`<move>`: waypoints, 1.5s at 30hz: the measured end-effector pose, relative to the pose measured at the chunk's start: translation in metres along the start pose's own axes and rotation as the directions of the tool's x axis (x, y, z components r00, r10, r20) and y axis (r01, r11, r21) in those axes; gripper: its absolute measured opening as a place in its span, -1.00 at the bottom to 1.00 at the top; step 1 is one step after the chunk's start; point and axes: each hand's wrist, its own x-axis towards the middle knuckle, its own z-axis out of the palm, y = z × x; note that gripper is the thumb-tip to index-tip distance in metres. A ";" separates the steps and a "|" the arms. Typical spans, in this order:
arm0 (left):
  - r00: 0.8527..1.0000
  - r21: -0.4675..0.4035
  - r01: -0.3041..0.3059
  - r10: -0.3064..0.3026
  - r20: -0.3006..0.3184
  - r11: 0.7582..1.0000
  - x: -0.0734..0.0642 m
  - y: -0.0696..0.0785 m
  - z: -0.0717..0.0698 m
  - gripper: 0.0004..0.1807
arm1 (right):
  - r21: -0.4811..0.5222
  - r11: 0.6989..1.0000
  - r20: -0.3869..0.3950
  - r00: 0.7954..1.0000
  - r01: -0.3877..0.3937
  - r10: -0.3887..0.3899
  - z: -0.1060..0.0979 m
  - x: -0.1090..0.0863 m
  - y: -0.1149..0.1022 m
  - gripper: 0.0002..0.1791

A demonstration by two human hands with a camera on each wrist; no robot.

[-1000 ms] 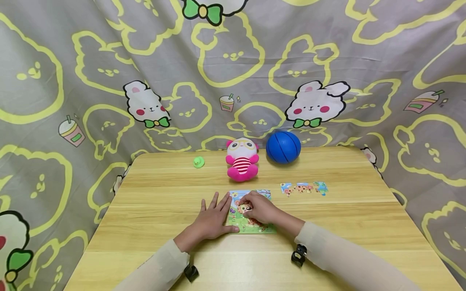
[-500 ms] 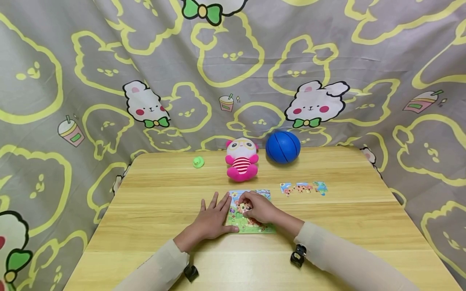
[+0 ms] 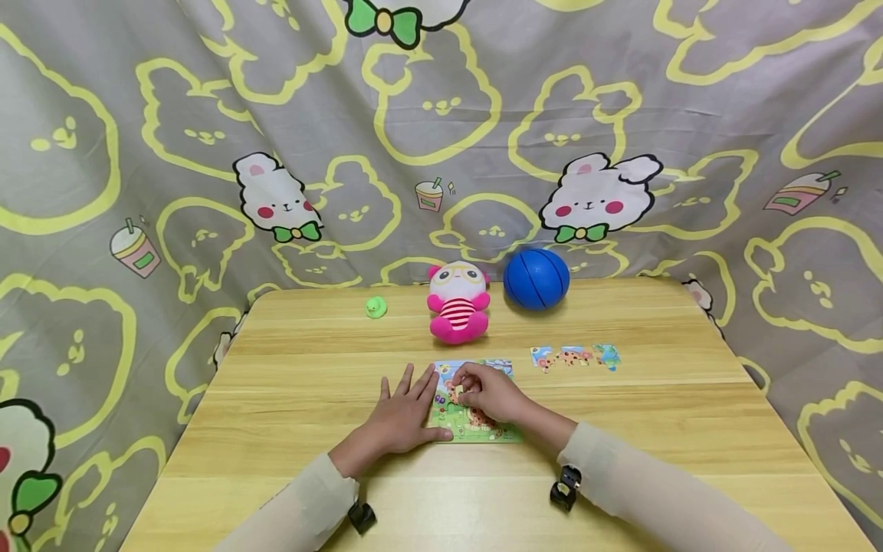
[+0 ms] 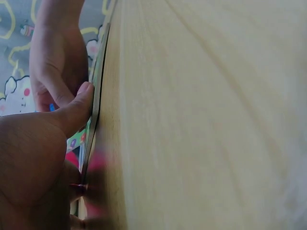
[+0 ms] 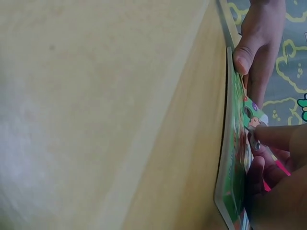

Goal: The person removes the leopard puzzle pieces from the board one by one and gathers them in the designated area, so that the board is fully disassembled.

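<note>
A jigsaw puzzle board (image 3: 450, 426) with a spotted cartoon animal on green grass lies on the table in the head view. My left hand (image 3: 402, 418) rests beside its left edge with fingers spread. The left thumb (image 4: 79, 108) presses on the board's near corner. Over the middle of the picture, my right hand (image 3: 498, 394) pinches a small puzzle piece (image 5: 255, 142) between thumb and fingers, tilted up from the board in the right wrist view. The right hand hides the upper right part of the picture.
Several loose puzzle pieces (image 3: 575, 356) lie in a row right of the board. Behind it sit a pink plush panda (image 3: 458, 307), a blue ball (image 3: 536, 279) and a small green duck (image 3: 375, 307). A patterned curtain (image 3: 331, 115) hangs around the wooden table (image 3: 303, 383).
The right fingers have shifted slightly and turned the pinched piece, so the animal's dark nose no longer shows. The left hand has stayed in place.
</note>
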 end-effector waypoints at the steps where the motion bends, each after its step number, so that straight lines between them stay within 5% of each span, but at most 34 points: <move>1: 1.000 0.001 0.000 0.000 0.000 1.000 0.000 0.000 0.000 0.23 | 0.001 1.000 -0.008 1.000 -0.001 0.001 0.001 0.000 0.000 -0.80; 23: 1.000 0.004 0.011 -0.011 0.014 1.000 0.001 -0.001 0.000 0.23 | 0.065 0.998 -0.023 0.999 -0.025 0.027 0.000 -0.002 0.001 -0.81; 45: 0.999 -0.007 0.020 -0.020 0.029 1.000 0.001 0.000 -0.001 0.24 | 0.145 0.989 0.001 1.000 -0.020 0.020 -0.035 -0.016 0.012 -0.84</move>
